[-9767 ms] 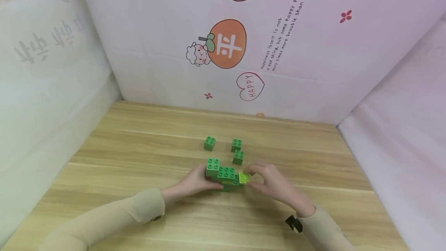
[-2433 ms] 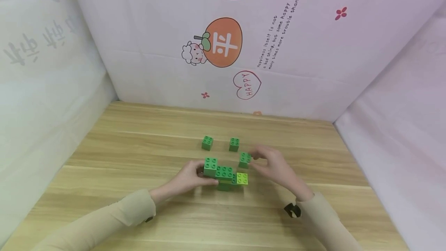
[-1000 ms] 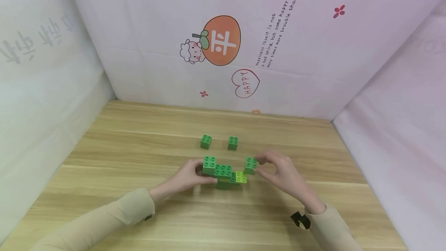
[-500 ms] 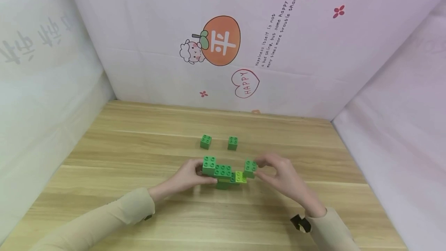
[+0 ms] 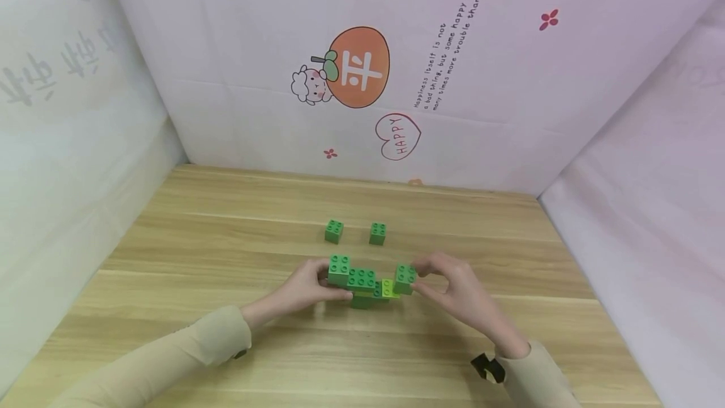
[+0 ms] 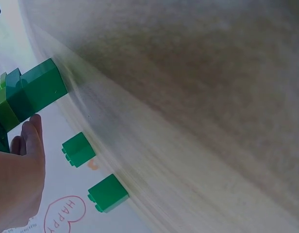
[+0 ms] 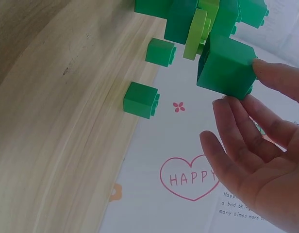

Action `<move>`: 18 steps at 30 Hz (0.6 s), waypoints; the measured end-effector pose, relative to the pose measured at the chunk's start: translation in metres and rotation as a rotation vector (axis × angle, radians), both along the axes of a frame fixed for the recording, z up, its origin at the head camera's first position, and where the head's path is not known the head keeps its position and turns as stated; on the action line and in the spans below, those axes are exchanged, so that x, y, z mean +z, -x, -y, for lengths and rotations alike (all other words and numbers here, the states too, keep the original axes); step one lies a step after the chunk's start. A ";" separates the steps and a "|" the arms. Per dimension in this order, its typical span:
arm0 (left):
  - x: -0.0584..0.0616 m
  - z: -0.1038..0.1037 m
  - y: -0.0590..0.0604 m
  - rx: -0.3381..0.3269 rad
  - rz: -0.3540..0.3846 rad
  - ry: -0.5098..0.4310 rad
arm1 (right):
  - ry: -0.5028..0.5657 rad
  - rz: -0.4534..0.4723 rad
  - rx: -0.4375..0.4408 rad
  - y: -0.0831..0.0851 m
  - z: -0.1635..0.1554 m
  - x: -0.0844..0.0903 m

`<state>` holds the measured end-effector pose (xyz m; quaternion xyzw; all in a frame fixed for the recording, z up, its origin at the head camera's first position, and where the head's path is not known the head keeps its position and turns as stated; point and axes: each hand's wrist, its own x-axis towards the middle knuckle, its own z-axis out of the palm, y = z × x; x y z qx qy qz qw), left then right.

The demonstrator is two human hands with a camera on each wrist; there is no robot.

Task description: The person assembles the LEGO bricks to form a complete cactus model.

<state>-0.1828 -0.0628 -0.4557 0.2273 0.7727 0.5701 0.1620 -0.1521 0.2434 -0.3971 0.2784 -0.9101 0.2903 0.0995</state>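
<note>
A toy building-brick assembly (image 5: 361, 279), several green pieces joined together, is held up by my left hand (image 5: 308, 284), whose thumb and fingers grip its left end. At its right end a thin lime piece (image 5: 387, 288) shows its studs. My right hand (image 5: 457, 288) pinches a loose green four-stud brick (image 5: 404, 277) between thumb and fingertips, above the outer part of that lime piece. In the right wrist view, the pinched brick (image 7: 229, 65) looks slightly tilted against the lime piece (image 7: 195, 36); whether their studs are engaged I cannot tell.
Two loose green bricks, one on the left (image 5: 333, 232) and one on the right (image 5: 377, 233), stand on the wooden table (image 5: 272, 206) beyond the assembly. Behind them rises a printed white sheet (image 5: 464, 150), with further white sheets at both sides.
Earlier, my right hand held the lime piece at the assembly's end. It then took the nearest loose green brick, carried it right and lowered it over the lime piece, shifting slightly left now.
</note>
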 end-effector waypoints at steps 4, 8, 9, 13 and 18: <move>0.001 0.000 -0.001 -0.005 -0.006 -0.002 | -0.003 0.001 0.012 -0.001 0.001 -0.001; -0.001 -0.001 -0.001 -0.005 -0.009 -0.007 | -0.011 -0.003 0.023 -0.001 0.002 -0.001; -0.001 -0.002 -0.001 -0.005 -0.010 -0.007 | -0.013 -0.002 0.024 -0.002 0.002 -0.002; -0.002 -0.002 -0.001 -0.002 -0.010 0.002 | -0.013 0.024 0.030 -0.002 0.002 -0.001; -0.003 -0.002 0.000 -0.007 -0.014 0.006 | -0.005 0.050 0.054 -0.003 0.004 -0.001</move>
